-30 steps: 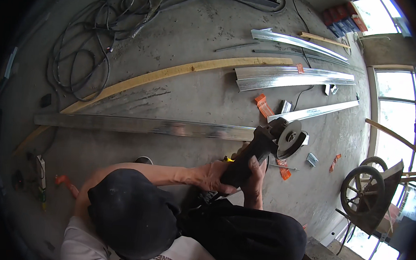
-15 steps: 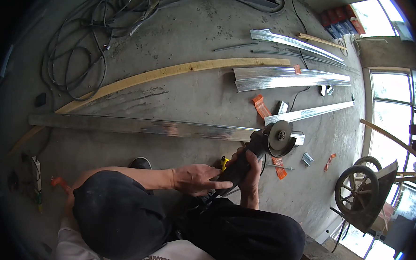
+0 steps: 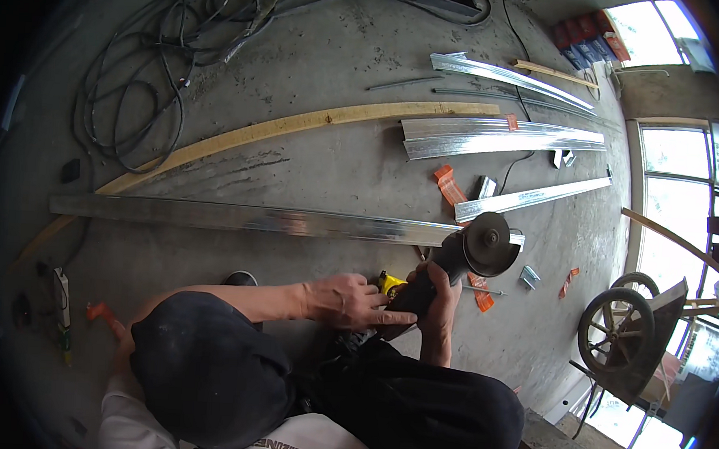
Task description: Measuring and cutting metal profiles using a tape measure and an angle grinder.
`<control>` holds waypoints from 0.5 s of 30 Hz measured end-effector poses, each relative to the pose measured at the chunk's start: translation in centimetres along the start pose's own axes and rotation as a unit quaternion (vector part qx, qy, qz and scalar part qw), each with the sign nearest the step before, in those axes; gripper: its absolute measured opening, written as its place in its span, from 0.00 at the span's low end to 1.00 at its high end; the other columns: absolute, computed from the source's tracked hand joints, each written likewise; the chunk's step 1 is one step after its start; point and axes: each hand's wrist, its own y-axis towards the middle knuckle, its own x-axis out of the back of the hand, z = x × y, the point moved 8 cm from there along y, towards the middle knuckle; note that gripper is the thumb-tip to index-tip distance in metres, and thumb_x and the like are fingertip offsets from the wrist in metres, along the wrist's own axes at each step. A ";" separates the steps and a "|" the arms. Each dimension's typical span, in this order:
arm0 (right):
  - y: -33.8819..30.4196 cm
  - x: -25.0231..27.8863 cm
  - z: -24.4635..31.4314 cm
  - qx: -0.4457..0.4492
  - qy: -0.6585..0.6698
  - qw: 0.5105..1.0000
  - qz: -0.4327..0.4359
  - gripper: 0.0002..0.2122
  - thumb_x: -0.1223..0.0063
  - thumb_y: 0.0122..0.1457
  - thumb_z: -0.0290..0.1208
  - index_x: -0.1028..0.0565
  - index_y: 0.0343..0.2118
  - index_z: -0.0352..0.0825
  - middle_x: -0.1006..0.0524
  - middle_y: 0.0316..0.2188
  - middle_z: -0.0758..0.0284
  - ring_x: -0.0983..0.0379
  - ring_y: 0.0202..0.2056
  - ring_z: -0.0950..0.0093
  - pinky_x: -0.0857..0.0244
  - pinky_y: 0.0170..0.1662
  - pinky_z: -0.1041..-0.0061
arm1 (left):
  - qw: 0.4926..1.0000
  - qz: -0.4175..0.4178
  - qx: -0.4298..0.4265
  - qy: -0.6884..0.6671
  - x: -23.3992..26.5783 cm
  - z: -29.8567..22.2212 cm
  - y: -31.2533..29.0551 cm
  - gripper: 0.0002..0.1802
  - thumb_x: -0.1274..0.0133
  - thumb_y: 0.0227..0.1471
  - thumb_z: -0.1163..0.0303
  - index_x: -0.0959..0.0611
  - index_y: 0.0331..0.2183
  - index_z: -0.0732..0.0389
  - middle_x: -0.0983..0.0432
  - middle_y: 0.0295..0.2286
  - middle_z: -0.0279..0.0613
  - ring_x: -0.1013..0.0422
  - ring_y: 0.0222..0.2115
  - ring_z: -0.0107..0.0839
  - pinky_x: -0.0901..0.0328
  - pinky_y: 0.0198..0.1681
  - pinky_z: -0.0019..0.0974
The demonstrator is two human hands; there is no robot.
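Observation:
My right hand [image 3: 439,310] is wrapped round the body of a black angle grinder [image 3: 421,297], its disc [image 3: 490,241] upward and to the right. At the grinder's rear end my left hand [image 3: 347,301] is closed, one digit stretched along the tool's body; its other fingers are curled and partly hidden. Just beyond the hands, a yellow and black tape measure [image 3: 387,283] lies on the floor. A long metal profile [image 3: 238,216] runs across in front of me, its right end partly behind the grinder head.
Farther off lie more metal profiles [image 3: 502,138], a wooden strip [image 3: 300,122] and a coiled black cable [image 3: 176,77]. Orange scraps [image 3: 451,185] and metal offcuts [image 3: 530,276] are scattered to the right. A wheelbarrow [image 3: 634,336] stands at the far right.
The grinder and my right hand have shifted slightly right. My left hand has moved a little to the right along with them, and more of the tape measure shows.

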 end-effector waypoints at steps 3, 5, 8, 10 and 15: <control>-0.1 2.4 4.0 0.108 -0.326 0.939 -0.025 0.17 0.35 0.57 0.30 0.29 0.47 0.34 0.22 0.35 0.63 0.20 0.37 0.69 0.22 0.39 0.65 | 0.964 0.032 0.164 0.205 3.0 5.5 -1.1 0.60 0.33 0.44 0.39 0.36 0.70 0.57 0.27 0.42 0.43 0.28 0.44 0.40 0.33 0.49 0.42; -0.7 2.8 4.8 0.142 -0.394 0.906 -0.064 0.19 0.34 0.55 0.30 0.29 0.47 0.33 0.21 0.35 0.62 0.19 0.37 0.67 0.23 0.40 0.65 | 0.917 0.040 0.314 0.242 4.7 10.5 -4.6 0.65 0.33 0.32 0.27 0.29 0.63 0.60 0.27 0.43 0.41 0.29 0.48 0.37 0.35 0.52 0.41; -2.8 3.7 6.1 0.203 -0.527 0.811 -0.153 0.24 0.30 0.52 0.30 0.30 0.48 0.31 0.20 0.34 0.58 0.18 0.37 0.62 0.25 0.43 0.64 | 0.893 0.140 0.380 0.195 3.1 15.1 -7.8 0.50 0.29 0.38 0.33 0.22 0.52 0.61 0.22 0.42 0.46 0.24 0.46 0.43 0.31 0.49 0.44; -3.0 4.1 4.2 0.151 -0.530 0.817 -0.168 0.27 0.28 0.50 0.33 0.31 0.49 0.29 0.18 0.35 0.54 0.18 0.39 0.57 0.26 0.45 0.62 | 0.890 0.158 0.420 0.076 2.1 16.3 -8.3 0.39 0.27 0.39 0.44 0.22 0.43 0.64 0.19 0.38 0.53 0.22 0.43 0.51 0.29 0.47 0.50; -2.9 4.3 0.3 0.090 -0.551 0.811 -0.175 0.30 0.27 0.49 0.35 0.31 0.51 0.28 0.17 0.39 0.47 0.17 0.43 0.52 0.26 0.47 0.59 | 0.885 0.180 0.429 -0.021 3.3 16.2 -6.4 0.26 0.31 0.41 0.59 0.23 0.35 0.67 0.18 0.29 0.60 0.19 0.36 0.59 0.26 0.42 0.56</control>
